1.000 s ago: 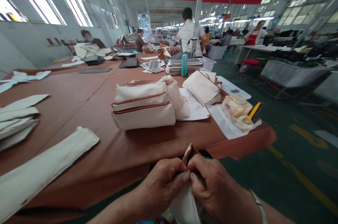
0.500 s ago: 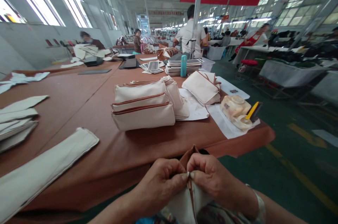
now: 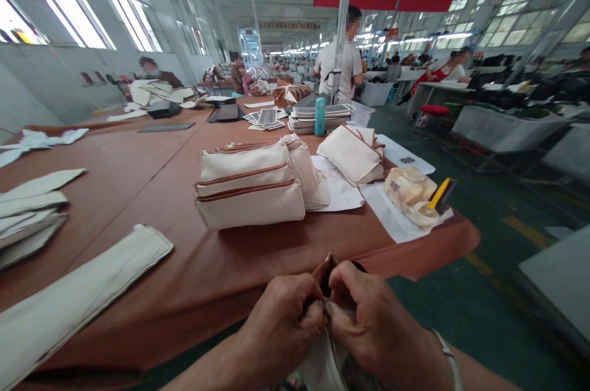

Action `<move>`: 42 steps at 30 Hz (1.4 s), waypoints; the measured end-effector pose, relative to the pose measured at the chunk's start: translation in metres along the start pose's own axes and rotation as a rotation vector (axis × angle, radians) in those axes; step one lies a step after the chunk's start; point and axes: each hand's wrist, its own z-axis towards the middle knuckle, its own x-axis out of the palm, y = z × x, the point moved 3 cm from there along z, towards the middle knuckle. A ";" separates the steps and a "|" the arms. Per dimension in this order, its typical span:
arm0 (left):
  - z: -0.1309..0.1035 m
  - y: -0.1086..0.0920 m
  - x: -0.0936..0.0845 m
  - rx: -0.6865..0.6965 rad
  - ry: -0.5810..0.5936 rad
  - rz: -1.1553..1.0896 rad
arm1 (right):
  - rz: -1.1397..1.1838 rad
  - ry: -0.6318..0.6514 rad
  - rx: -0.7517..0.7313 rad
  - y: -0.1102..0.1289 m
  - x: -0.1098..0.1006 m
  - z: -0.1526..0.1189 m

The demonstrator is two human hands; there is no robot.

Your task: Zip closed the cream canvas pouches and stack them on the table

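A long cream strip [image 3: 87, 296] lies on the brown table [image 3: 152, 206], a row of cream pouches [image 3: 253, 209] stands right of it, the left hand [image 3: 286, 314], fingers curled in, pinches a cream-and-brown piece [image 3: 319, 365] at the table's near edge, and the right hand [image 3: 375, 314], likewise curled, pinches it alongside.

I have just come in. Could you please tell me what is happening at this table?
A person's left hand and right hand are close together, pinching a cream and brown piece in front of the near edge of the table. Beyond them stands a row of cream pouches with brown edges. To its right lies a smaller pile, and a plastic container sits near the table's corner. Farther off, someone in a pale shirt stands behind a pole.
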 end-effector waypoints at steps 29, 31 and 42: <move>-0.005 0.010 0.025 -0.189 -0.098 -0.521 | 0.462 0.125 0.201 -0.013 0.009 0.010; -0.006 0.014 0.031 -0.230 -0.052 -0.662 | 0.639 0.157 0.311 -0.020 0.014 0.011; 0.004 0.011 0.020 -0.251 0.164 -0.698 | 0.465 0.170 0.189 -0.005 0.001 0.006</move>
